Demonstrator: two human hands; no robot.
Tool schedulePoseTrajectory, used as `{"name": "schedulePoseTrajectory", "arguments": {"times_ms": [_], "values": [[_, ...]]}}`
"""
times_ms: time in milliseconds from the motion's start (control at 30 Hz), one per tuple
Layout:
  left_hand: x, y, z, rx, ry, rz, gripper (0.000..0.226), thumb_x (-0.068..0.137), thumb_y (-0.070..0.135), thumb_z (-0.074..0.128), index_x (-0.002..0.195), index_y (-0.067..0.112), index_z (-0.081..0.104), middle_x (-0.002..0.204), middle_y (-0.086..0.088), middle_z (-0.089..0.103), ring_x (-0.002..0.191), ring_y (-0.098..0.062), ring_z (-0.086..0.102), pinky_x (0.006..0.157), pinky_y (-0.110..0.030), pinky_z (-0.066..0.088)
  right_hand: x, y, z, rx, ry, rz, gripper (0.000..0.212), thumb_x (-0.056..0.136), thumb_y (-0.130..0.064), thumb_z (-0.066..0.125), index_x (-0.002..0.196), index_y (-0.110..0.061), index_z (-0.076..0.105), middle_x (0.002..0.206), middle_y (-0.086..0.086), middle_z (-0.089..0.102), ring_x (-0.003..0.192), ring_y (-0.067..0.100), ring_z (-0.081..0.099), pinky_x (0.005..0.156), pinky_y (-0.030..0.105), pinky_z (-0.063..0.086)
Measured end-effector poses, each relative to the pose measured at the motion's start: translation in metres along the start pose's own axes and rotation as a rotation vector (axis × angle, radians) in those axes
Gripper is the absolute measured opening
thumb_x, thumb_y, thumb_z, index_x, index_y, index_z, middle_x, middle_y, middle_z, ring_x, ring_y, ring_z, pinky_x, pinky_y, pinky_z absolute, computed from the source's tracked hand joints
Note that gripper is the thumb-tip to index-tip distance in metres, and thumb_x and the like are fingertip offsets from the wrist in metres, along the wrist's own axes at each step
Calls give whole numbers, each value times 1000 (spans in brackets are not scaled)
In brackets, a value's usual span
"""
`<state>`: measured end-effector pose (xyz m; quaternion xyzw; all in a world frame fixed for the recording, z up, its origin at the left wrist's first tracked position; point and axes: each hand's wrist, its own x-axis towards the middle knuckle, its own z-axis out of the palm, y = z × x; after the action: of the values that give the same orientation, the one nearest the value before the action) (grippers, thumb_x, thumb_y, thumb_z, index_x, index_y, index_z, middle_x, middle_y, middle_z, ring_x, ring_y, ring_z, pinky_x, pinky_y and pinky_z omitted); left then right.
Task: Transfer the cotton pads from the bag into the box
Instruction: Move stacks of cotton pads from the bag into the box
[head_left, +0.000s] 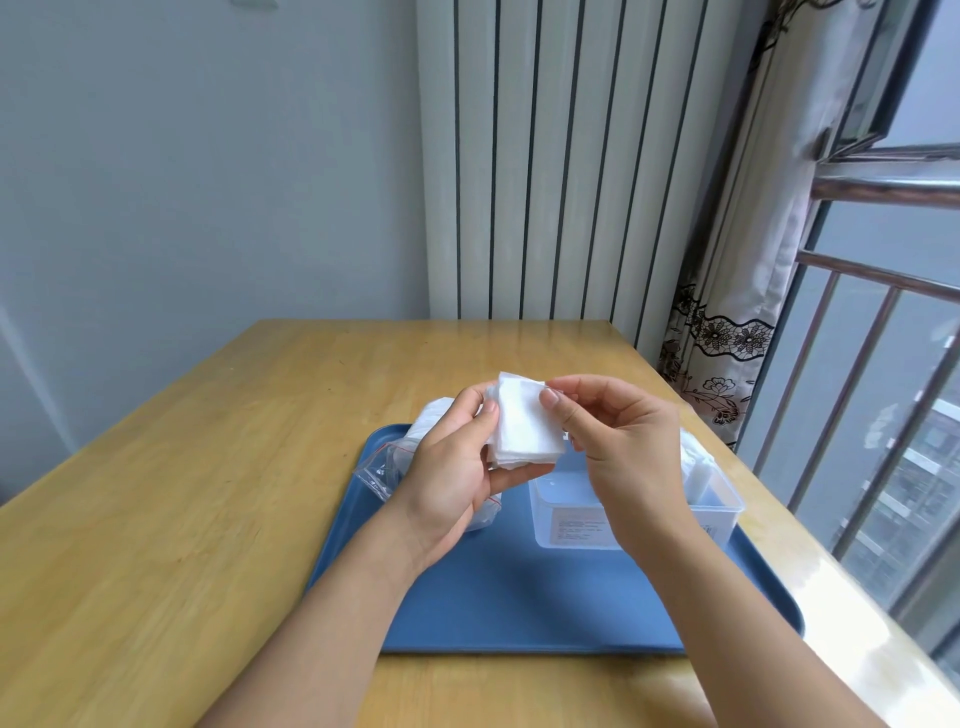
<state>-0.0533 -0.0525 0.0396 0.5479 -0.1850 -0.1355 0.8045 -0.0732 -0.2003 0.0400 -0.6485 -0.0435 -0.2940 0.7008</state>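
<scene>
Cotton pads (524, 423), soft white square stack, between both hands' grip.

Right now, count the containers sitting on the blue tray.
2. The clear plastic bag lies at the tray's left edge, partly hidden behind the left hand. The clear box stands on the right side, behind the right hand. Others may be hidden.

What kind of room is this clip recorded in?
Probably a room in a home or flat: a wooden table set against a white panel radiator, with a floral curtain beside a barred window.
</scene>
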Motion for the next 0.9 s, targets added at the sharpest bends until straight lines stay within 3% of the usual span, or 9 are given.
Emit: {"name": "schedulePoseTrajectory", "arguments": {"times_ms": [300, 433, 533, 700, 900], "values": [[1, -1, -1, 9, -2, 5, 33, 110, 20, 33, 129, 9, 58, 125, -12, 71, 106, -21, 72, 88, -38, 60, -2, 2, 0, -51, 2, -34, 11, 84, -9, 81, 86, -19, 78, 77, -3, 73, 65, 6, 59, 62, 18, 48], [1, -4, -1, 101, -5, 33, 33, 111, 23, 32, 131, 11, 55, 125, -11, 71, 114, -26, 69, 91, -40, 60, -2, 5, -1, -350, 15, -254, 26, 84, -10, 79, 99, -30, 76, 95, -6, 61, 78, 7, 55, 66, 21, 45], [1, -6, -1, 169, -2, 61, 32, 111, 23, 33, 130, 14, 56, 125, -12, 70, 113, -26, 69, 91, -41, 60, -2, 7, -3, -548, -43, -452, 21, 83, -13, 76, 98, -27, 77, 102, -5, 56, 93, 11, 56, 73, 12, 38], [3, -8, -1, 237, -5, 98, 30, 110, 19, 33, 131, 14, 55, 126, -13, 68, 106, -20, 70, 89, -40, 61, 2, 10, -6, -575, -110, -389, 20, 85, -16, 78, 101, -28, 77, 106, -7, 57, 104, 16, 57, 78, 13, 36], [4, -8, -2, 261, -9, 89, 32, 110, 20, 36, 136, 13, 52, 131, -12, 66, 117, -29, 67, 89, -40, 61, 4, 5, -9, -461, -130, -307, 17, 81, -13, 83, 91, -25, 75, 97, -9, 62, 91, 8, 58, 67, 14, 39]]}}
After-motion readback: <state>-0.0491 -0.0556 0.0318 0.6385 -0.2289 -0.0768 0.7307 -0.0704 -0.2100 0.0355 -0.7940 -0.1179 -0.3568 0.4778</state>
